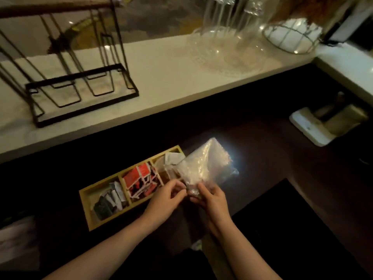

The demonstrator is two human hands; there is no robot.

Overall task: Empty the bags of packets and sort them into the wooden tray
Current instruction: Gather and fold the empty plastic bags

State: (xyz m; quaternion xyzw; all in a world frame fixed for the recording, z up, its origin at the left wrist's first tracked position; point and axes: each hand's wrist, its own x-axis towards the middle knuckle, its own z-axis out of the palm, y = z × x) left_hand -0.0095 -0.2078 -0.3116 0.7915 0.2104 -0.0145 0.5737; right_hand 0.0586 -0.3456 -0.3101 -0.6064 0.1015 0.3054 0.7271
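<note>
A wooden tray (85, 201) with three compartments lies on the dark surface below the white counter. Its left compartment holds dark and white packets (110, 201), the middle one red and white packets (139, 179), and the right one pale packets (172, 158), partly hidden. A crumpled clear plastic bag (203, 164) is held upside-up over the tray's right end. My left hand (165, 199) and my right hand (210, 199) both pinch the bag's lower edge, close together. I cannot tell what is inside the bag.
A black wire rack (80, 81) stands on the white counter (165, 77) at the left. Clear glass vessels (228, 43) and a wire-framed white jar (292, 35) sit at the back right. A pale bag (16, 239) lies at the far left, a white box (314, 124) at right.
</note>
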